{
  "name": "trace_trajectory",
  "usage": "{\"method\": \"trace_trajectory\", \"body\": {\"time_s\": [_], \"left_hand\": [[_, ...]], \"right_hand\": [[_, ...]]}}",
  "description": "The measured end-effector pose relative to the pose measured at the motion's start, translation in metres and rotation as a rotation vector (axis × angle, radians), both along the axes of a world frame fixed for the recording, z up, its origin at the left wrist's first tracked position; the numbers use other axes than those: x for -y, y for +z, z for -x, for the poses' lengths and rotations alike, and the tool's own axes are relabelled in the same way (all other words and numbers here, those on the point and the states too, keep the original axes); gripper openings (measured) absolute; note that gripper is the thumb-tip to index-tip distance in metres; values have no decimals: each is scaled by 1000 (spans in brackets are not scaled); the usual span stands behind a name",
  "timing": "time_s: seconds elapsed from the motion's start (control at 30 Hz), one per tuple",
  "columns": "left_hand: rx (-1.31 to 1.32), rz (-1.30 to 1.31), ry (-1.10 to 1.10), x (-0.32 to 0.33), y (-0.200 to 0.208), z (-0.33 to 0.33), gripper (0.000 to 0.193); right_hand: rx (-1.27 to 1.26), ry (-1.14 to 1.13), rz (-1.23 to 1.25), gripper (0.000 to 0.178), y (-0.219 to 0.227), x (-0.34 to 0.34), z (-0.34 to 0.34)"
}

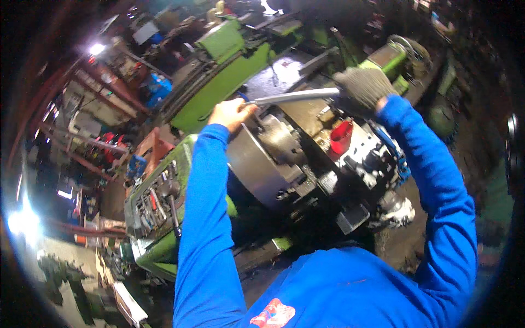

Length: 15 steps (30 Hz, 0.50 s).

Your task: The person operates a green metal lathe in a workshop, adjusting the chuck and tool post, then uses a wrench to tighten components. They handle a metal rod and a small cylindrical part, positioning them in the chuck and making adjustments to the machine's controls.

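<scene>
Metal bar: I see the bar held across the far side of the round chuck, one end in each hand.
Left hand: bare, at the chuck's far edge, thumb and fingers pinching the bar's left end.
Right hand: gloved, beyond the chuck to its right, fingers curled around the other end.
Red cup: the cup sits right of the chuck.
Hand tools: the tools lie left of the chuck.
</scene>
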<state>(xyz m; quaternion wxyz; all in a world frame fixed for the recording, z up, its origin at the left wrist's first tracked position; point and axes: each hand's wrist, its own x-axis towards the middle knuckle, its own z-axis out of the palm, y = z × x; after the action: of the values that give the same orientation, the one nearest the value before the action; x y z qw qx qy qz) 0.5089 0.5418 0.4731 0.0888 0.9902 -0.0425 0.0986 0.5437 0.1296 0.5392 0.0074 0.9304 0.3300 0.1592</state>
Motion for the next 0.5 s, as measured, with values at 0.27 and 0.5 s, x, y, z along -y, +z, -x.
{"method": "trace_trajectory", "body": {"time_s": [0.27, 0.5], "left_hand": [[76, -45, 87, -37, -27, -31, 84], [-8, 8, 169, -8, -11, -14, 103]], "right_hand": [[2, -82, 290, 26, 45, -52, -9], [107, -44, 466, 28, 50, -58, -25]]}}
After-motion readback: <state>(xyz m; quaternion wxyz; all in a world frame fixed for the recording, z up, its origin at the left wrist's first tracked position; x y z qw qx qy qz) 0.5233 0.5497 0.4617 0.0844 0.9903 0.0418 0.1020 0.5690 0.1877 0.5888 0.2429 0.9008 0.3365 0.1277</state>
